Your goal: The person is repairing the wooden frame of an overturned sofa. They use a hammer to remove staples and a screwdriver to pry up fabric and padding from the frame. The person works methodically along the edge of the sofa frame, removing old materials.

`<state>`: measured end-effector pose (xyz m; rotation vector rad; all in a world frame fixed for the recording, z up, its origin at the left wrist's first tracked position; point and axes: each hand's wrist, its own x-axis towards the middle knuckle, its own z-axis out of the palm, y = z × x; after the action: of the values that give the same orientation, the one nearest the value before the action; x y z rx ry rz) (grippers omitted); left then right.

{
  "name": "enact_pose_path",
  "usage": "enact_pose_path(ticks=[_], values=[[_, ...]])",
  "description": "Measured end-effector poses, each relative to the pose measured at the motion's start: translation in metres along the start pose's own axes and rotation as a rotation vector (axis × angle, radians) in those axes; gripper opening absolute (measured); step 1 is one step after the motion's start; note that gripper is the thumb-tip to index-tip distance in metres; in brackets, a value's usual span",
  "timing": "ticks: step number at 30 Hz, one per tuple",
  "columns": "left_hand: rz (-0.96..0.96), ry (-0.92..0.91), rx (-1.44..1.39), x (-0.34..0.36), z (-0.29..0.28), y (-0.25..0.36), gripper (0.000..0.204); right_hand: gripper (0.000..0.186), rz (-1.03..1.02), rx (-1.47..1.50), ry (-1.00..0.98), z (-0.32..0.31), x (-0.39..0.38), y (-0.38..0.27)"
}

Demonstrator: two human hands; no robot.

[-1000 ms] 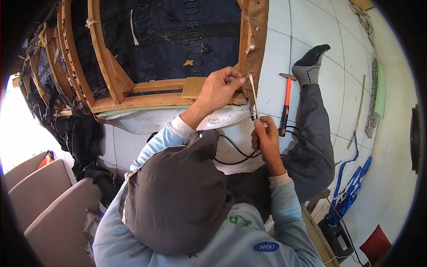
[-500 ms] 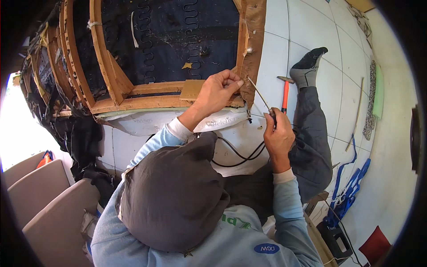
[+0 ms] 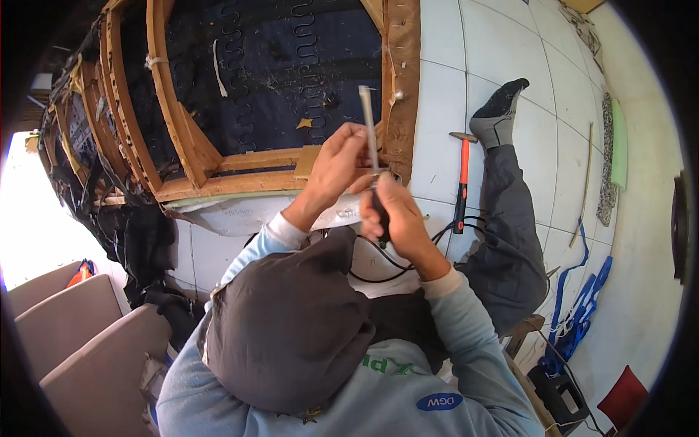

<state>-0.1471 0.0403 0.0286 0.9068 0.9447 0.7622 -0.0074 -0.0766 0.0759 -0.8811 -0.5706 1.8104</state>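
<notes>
My right hand (image 3: 406, 224) is wrapped round the dark handle of a screwdriver (image 3: 368, 120), whose pale flat blade points away over the wooden furniture frame (image 3: 237, 162). Just left of it, my left hand (image 3: 329, 173) is at the frame's near right corner, thumb and fingers bent together. Anything between its fingertips is hidden behind the blade and my right hand. Brown covering (image 3: 405, 73) runs along the frame's right rail. A white printed cloth (image 3: 255, 218) hangs from the near rail, under my left wrist. Inside the frame, wavy springs (image 3: 304, 44) cross dark fabric.
A hammer (image 3: 464, 167) with an orange and black handle lies on the white tiled floor (image 3: 440, 87), beside my outstretched leg (image 3: 510, 218). Black cable (image 3: 389, 269) curves below my hands. Beige panels (image 3: 102, 357) stand at lower left; blue straps (image 3: 579, 313) lie at right.
My right hand has moved left to beside my left hand. The screwdriver's blade has swung from the frame's corner to point upward and away. My left hand has shifted slightly left and nearer.
</notes>
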Motion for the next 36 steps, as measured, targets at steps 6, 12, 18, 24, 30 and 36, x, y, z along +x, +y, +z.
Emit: enact_pose_path(ticks=[6,12,18,24,30,36], values=[[0.041,-0.149,0.053,-0.017,0.009,0.02,0.05,0.035,0.061,-0.691,0.147,-0.043,-0.036,0.001],[0.257,0.125,0.161,0.007,0.008,0.039,0.042,0.037,0.086,-0.495,0.4,-0.05,-0.079,0.015],[0.279,-0.04,0.992,0.001,0.022,0.02,0.048,0.038,0.041,-0.55,0.417,-0.05,-0.089,0.03],[0.387,-0.041,0.923,-0.002,0.043,0.02,0.044,0.035,-0.03,-0.497,0.482,-0.05,-0.094,0.048],[0.673,-0.086,1.088,-0.017,0.083,0.025,0.035,0.032,-0.271,-0.273,0.706,-0.044,-0.097,0.048],[0.581,-0.162,1.304,-0.008,0.107,-0.008,0.03,0.037,-0.269,-0.482,0.737,-0.057,-0.075,0.014]])
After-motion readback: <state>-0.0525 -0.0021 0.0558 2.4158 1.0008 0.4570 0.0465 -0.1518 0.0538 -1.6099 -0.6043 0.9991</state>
